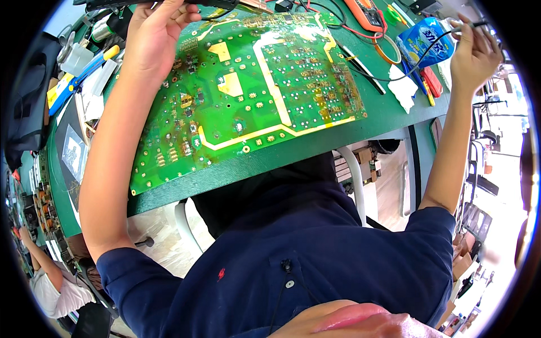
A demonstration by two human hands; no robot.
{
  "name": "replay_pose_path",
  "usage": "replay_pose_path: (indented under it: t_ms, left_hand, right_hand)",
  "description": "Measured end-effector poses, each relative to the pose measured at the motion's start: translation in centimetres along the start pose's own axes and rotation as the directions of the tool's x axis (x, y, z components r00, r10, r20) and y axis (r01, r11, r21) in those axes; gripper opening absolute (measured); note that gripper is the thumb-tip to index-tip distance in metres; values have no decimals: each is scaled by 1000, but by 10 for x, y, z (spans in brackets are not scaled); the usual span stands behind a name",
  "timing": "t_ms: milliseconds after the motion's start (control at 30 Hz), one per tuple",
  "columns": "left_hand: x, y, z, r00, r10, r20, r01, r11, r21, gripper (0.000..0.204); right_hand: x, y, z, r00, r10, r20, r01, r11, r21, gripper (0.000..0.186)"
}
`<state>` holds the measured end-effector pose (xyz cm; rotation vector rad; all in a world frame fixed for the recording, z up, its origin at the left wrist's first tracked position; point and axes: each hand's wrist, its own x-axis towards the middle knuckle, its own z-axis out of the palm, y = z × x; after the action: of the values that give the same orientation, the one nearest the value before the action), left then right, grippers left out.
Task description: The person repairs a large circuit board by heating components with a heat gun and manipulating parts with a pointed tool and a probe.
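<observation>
A large green circuit board [253,112] with pale yellow traces lies on the green bench [394,119]. At the top edge, my left hand [159,34] grips a long black object [118,4], cut off by the frame, above the board's upper left. My right hand [473,48] pinches a thin black cable [434,45] at the right, beside a blue printed packet [417,45]. The cable runs down and leftward across the bench past the board's right side.
An orange meter [363,12], tape ring [386,45], pens [429,87] and white tissue [401,89] lie rightward. A blue-yellow cutter [76,81], small bottle [79,59] and bag [73,149] crowd the left. A white chair arm [352,163] is below; another person [53,281] is at lower left.
</observation>
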<state>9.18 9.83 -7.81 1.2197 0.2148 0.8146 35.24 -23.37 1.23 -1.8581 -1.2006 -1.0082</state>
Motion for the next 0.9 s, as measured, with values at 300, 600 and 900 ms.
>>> replay_pose_path:
  t_ms: [300, 600, 900]
  left_hand:
    - [-1, 1, 3, 1000, -22, -1, 22, 999, -36, 14]
    - [0, -1, 0, 1000, -2, 17, 2, 1000, -27, 15]
    - [-8, 1, 17, 994, 75, -76, -70, 995, 67, 24]
  right_hand:
    - [2, -5, -11, 965, 38, -261, -14, 996, 92, 20]
    - [-13, -32, 35, 999, 6, -52, 10, 953, 302, 44]
    - [-20, -75, 97, 879, 218, 425, -470, 550, 690, 42]
